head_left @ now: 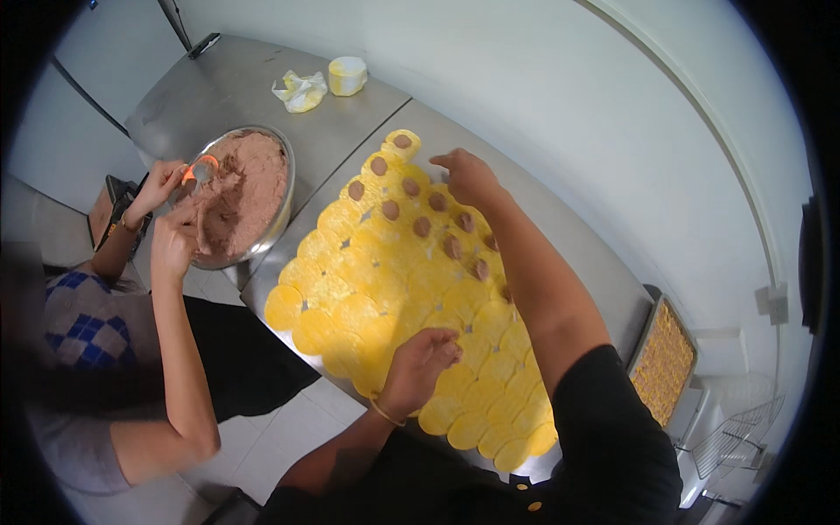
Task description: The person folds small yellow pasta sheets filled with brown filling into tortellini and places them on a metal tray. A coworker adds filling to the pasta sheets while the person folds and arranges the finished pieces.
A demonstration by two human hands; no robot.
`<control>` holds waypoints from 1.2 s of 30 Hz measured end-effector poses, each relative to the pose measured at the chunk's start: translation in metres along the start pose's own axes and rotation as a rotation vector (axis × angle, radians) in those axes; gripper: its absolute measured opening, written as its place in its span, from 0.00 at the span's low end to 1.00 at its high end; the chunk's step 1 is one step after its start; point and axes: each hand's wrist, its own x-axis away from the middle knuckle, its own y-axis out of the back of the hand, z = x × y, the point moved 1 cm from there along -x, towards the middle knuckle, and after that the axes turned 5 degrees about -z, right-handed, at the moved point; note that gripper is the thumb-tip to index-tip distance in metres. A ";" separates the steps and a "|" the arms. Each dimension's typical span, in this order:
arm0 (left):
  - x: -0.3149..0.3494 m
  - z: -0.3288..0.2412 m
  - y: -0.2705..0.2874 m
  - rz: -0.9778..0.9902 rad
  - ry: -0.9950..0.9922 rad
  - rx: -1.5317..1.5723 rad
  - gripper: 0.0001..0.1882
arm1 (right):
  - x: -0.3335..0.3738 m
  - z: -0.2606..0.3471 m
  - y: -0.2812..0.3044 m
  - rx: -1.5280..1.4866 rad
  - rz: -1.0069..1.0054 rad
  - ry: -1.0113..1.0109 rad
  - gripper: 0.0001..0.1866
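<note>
Thin round yellow dough sheets (346, 297) overlap in rows across a metal table. Toward the far side, several carry a small lump of brownish-pink filling (390, 209). My right hand (468, 179) is over the far edge of the sheets, index finger stretched out and the other fingers bent, close to the lumps; nothing shows in it. Low over the near middle of the sheets is my left hand (423, 372), its fingers curled together; whatever they may hold is hidden. My right forearm covers part of the filled rows.
At left, another person's hands (171, 232) work over a steel bowl (287, 223) of pinkish ground filling (262, 179), one holding an orange-handled scoop (199, 168). Behind are a crumpled wrapper (300, 91) and a wrapped round stack (347, 76). A filled tray (667, 363) and wire rack (735, 437) stand right.
</note>
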 end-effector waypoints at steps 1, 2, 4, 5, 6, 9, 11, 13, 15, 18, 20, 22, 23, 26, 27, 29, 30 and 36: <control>-0.003 -0.005 0.010 -0.001 -0.006 0.000 0.13 | -0.023 0.009 -0.008 0.047 0.030 0.037 0.26; -0.004 -0.011 0.019 0.004 -0.020 0.010 0.13 | -0.038 0.015 -0.016 0.108 0.081 0.044 0.29; -0.013 -0.020 0.031 -0.008 -0.054 0.024 0.13 | -0.054 0.012 -0.023 0.216 0.105 0.060 0.29; -0.018 -0.025 0.033 -0.018 -0.074 0.031 0.12 | -0.055 0.005 -0.024 0.271 0.111 0.075 0.29; -0.025 -0.029 0.034 -0.035 -0.047 0.040 0.12 | -0.049 -0.007 -0.023 0.304 0.083 0.045 0.26; -0.054 -0.048 0.028 -0.020 -0.109 0.040 0.12 | 0.006 -0.066 -0.001 0.358 -0.052 0.012 0.17; -0.083 -0.057 0.014 0.079 -0.163 0.087 0.12 | 0.062 -0.106 0.022 0.409 -0.053 -0.082 0.14; -0.114 -0.062 -0.012 0.171 -0.178 0.137 0.11 | 0.125 -0.139 0.048 0.540 0.036 -0.265 0.15; -0.139 -0.061 -0.044 0.256 -0.146 0.179 0.10 | 0.180 -0.164 0.073 0.654 0.113 -0.422 0.15; -0.170 -0.043 -0.107 0.235 0.044 0.193 0.11 | 0.248 -0.191 0.094 0.762 0.099 -0.498 0.16; -0.180 -0.021 -0.156 0.264 0.154 0.269 0.12 | 0.277 -0.206 0.098 0.794 0.058 -0.542 0.15; -0.173 0.007 -0.199 0.317 0.244 0.320 0.13 | 0.298 -0.216 0.098 0.737 -0.068 -0.521 0.17; -0.162 0.025 -0.220 0.349 0.305 0.322 0.14 | 0.309 -0.219 0.097 0.710 -0.099 -0.548 0.17; -0.132 0.077 -0.261 0.355 0.457 0.247 0.17 | 0.344 -0.227 0.102 0.723 0.015 -0.561 0.20; -0.124 0.093 -0.270 0.344 0.498 0.210 0.18 | 0.357 -0.230 0.105 0.731 0.071 -0.600 0.21; -0.115 0.120 -0.282 0.316 0.503 0.158 0.19 | 0.384 -0.234 0.110 0.747 0.148 -0.636 0.21; -0.112 0.131 -0.286 0.302 0.500 0.142 0.19 | 0.398 -0.234 0.111 0.746 0.067 -0.611 0.20; -0.111 0.179 -0.317 0.233 0.488 0.088 0.19 | 0.450 -0.226 0.112 0.691 -0.257 -0.415 0.19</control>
